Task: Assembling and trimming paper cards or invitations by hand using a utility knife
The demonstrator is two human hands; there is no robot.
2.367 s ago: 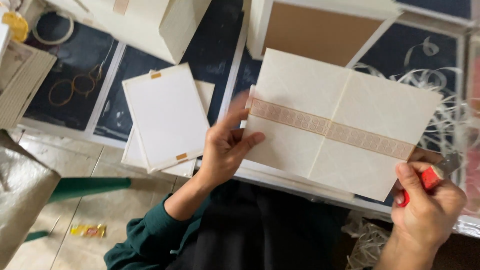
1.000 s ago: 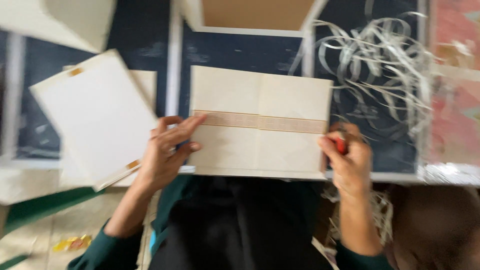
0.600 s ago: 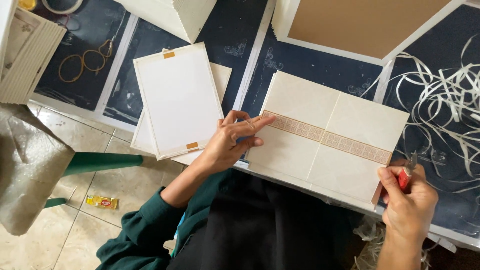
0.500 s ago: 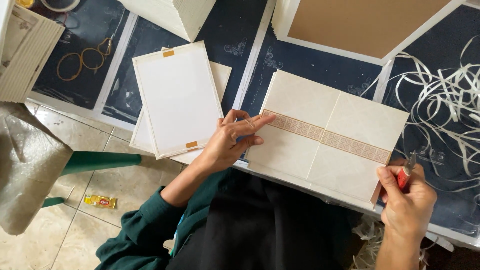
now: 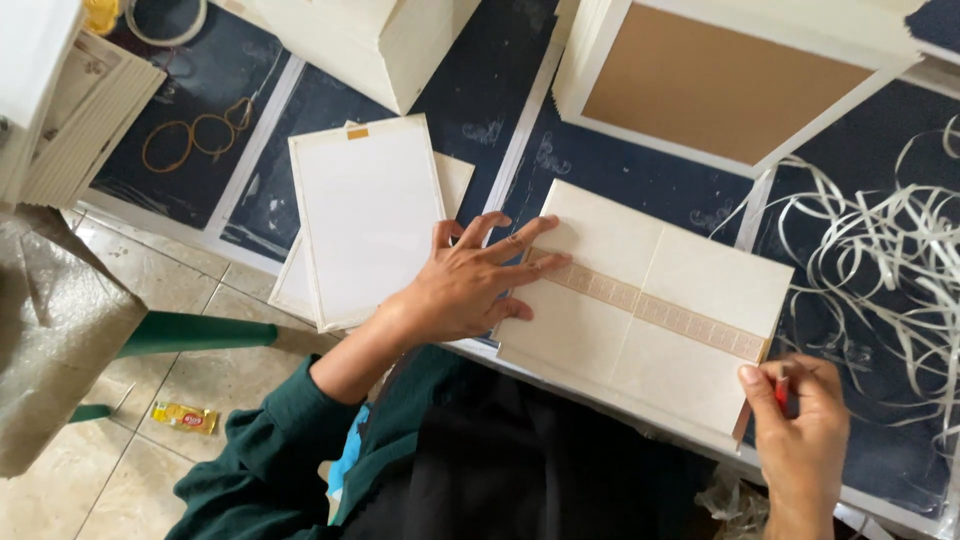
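Since half a second ago almost nothing has shifted; the cream folded card (image 5: 640, 310) lies in the same slanted place on the dark table (image 5: 640, 180), its patterned tan band running from about 10 o'clock to 4 o'clock; the left hand (image 5: 470, 285) stays flat on the card's left part, fingers spread and pressing, pinching nothing; the right hand (image 5: 800, 430) remains at the card's lower right corner, its grip pressed together around a small red tool (image 5: 781, 395), thumb just beside the card's edge. A second ago the card lay squarer to the body and the view was blurred; it now sits turned and steady, so the work looks settled at that corner, the card held still rather than being moved.

Around it: at 9 o'clock from the card, touching the left hand's wrist side, a stack of white sheets (image 5: 370, 225) with a small tan tab at the top; at 12 o'clock a shallow open box with a brown base (image 5: 725, 85); at 11 o'clock a cream box (image 5: 375, 40); at 3 o'clock a heap of pale paper strips (image 5: 880, 250), its loops lying near the right hand and the card's right edge, the likeliest thing to get in the way; far left, rubber bands (image 5: 195, 140) and a pile of cream cards (image 5: 85, 125); on the tiled floor a small yellow wrapper (image 5: 185, 417).
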